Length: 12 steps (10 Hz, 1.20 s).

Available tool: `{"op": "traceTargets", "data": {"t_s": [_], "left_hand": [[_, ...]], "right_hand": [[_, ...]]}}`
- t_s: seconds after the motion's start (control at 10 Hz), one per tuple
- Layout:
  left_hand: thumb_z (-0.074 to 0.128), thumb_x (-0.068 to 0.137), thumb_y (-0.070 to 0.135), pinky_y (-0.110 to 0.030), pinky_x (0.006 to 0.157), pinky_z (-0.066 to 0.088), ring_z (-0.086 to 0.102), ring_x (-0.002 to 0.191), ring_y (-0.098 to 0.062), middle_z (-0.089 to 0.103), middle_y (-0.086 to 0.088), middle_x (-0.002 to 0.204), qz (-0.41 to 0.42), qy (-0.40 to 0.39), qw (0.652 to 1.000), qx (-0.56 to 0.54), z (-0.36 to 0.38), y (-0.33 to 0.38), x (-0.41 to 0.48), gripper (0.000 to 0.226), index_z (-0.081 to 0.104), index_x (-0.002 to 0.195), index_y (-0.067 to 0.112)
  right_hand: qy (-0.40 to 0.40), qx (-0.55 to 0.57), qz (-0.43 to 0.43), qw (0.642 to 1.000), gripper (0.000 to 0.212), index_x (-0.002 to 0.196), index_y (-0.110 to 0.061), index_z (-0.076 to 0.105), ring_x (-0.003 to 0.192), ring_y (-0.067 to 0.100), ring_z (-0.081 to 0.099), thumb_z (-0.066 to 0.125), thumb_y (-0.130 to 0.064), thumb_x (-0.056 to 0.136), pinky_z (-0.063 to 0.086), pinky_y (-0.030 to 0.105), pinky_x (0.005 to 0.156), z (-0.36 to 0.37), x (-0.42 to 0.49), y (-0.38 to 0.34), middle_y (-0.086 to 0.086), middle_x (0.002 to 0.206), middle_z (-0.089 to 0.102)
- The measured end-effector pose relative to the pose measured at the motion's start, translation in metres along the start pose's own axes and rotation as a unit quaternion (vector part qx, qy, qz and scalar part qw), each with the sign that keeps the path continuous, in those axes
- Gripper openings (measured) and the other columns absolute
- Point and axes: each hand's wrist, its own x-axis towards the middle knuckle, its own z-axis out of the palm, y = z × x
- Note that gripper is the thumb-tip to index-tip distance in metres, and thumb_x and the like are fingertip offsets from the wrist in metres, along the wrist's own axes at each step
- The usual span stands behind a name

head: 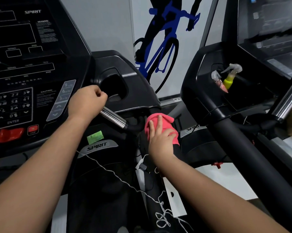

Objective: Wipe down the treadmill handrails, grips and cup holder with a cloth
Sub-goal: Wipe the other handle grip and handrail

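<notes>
A pink cloth (pixel 165 122) is wrapped over the top of the black right handrail (pixel 177 151) of the treadmill, just below the console. My right hand (pixel 160 140) lies on the cloth with fingers spread and curved round the rail. My left hand (pixel 88 102) grips the upper end of the chrome pulse grip (pixel 115 119), its fingers curled round the bar. The dark cup holder (pixel 115 87) opens in the console wing right behind my left hand.
The console keypad (pixel 13 106) and red stop button (pixel 32 129) sit at the left. A neighbouring treadmill at the right holds a spray bottle (pixel 230 78) in its tray, with its black handrail (pixel 246 148) close by. A white string (pixel 118 179) dangles below.
</notes>
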Motion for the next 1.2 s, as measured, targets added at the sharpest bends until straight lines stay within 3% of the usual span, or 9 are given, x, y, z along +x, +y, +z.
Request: {"op": "traceTargets", "data": {"t_s": [0.2,0.3,0.4,0.5,0.6,0.7,0.8,1.0,1.2], "left_hand": [[0.047,0.089,0.03,-0.027,0.05,0.033,0.053,0.068,-0.02,0.059,0.0,0.069,0.0,-0.004,1.0,0.0,-0.001,0.0,0.0,0.024,0.063,0.081,0.015],[0.046,0.088,0.03,-0.027,0.051,0.032,0.054,0.07,-0.022,0.059,0.0,0.07,0.002,-0.001,1.0,0.002,0.0,-0.001,0.0,0.024,0.063,0.08,0.015],[0.046,0.088,0.03,-0.027,0.051,0.034,0.055,0.07,-0.024,0.059,-0.001,0.068,0.004,0.003,1.0,-0.002,0.001,-0.002,0.0,0.025,0.063,0.079,0.014],[0.046,0.088,0.029,-0.026,0.05,0.032,0.054,0.069,-0.022,0.058,0.001,0.067,0.004,0.003,1.0,-0.004,0.001,-0.001,-0.001,0.023,0.063,0.079,0.015],[0.047,0.089,0.029,-0.024,0.048,0.029,0.05,0.064,-0.017,0.056,0.004,0.065,0.006,0.004,1.0,0.0,0.001,-0.001,-0.001,0.022,0.063,0.079,0.017],[0.047,0.089,0.028,-0.024,0.048,0.03,0.049,0.062,-0.016,0.056,0.003,0.064,0.005,0.01,1.0,0.001,0.001,0.0,0.0,0.022,0.062,0.078,0.017],[0.047,0.088,0.029,-0.025,0.048,0.031,0.052,0.065,-0.019,0.058,0.001,0.066,0.005,0.007,1.0,0.002,0.001,0.0,0.0,0.022,0.062,0.077,0.017],[0.047,0.087,0.031,-0.026,0.049,0.031,0.052,0.064,-0.018,0.058,0.002,0.067,0.0,-0.005,1.0,0.0,0.001,-0.002,0.003,0.021,0.061,0.077,0.019],[0.048,0.087,0.029,-0.03,0.062,0.037,0.055,0.075,-0.023,0.061,-0.002,0.077,-0.002,-0.015,1.0,-0.004,0.0,0.001,0.001,0.021,0.063,0.084,0.016]], "right_hand": [[-0.012,-0.056,0.048,0.997,0.065,0.137,0.005,-0.025,0.092,0.047,0.063,0.027,-0.003,0.098,0.054,0.051,0.074,0.0,-0.005,-0.002,0.044,0.132,0.036],[-0.072,-0.075,0.085,0.991,0.057,0.141,0.015,-0.001,0.07,0.04,0.068,0.03,-0.003,0.097,0.057,0.045,0.058,-0.001,-0.015,-0.003,0.044,0.102,0.056],[-0.137,-0.049,0.148,0.978,0.049,0.137,0.016,0.014,0.054,0.04,0.058,0.025,0.008,0.09,0.057,0.042,0.052,-0.004,-0.019,-0.008,0.059,0.063,0.036],[-0.134,-0.022,0.172,0.976,0.053,0.139,0.012,0.01,0.072,0.04,0.069,0.017,0.016,0.086,0.057,0.044,0.056,-0.004,-0.019,-0.013,0.066,0.065,0.028],[-0.092,0.003,0.126,0.988,0.069,0.144,0.008,0.0,0.093,0.05,0.063,-0.004,0.019,0.076,0.053,0.055,0.072,0.0,-0.013,-0.009,0.055,0.111,0.042],[-0.067,0.055,0.094,0.992,0.051,0.144,0.007,-0.005,0.104,0.056,0.053,0.013,-0.001,0.097,0.046,0.061,0.083,-0.006,0.005,-0.001,0.049,0.125,0.036],[-0.055,0.117,0.099,0.987,0.057,0.145,0.005,-0.004,0.108,0.056,0.049,0.027,-0.015,0.101,0.045,0.063,0.083,-0.012,0.035,0.002,0.048,0.125,0.037],[-0.01,0.32,0.032,0.947,0.086,0.145,0.0,0.005,0.116,0.045,0.047,0.054,-0.035,0.084,0.043,0.046,0.094,-0.005,0.044,0.025,0.032,0.131,0.039],[-0.137,0.448,-0.031,0.883,0.104,0.149,-0.023,-0.013,0.128,0.034,0.042,0.06,-0.044,0.078,0.036,0.035,0.104,0.002,0.036,0.062,0.023,0.147,0.031]]}}
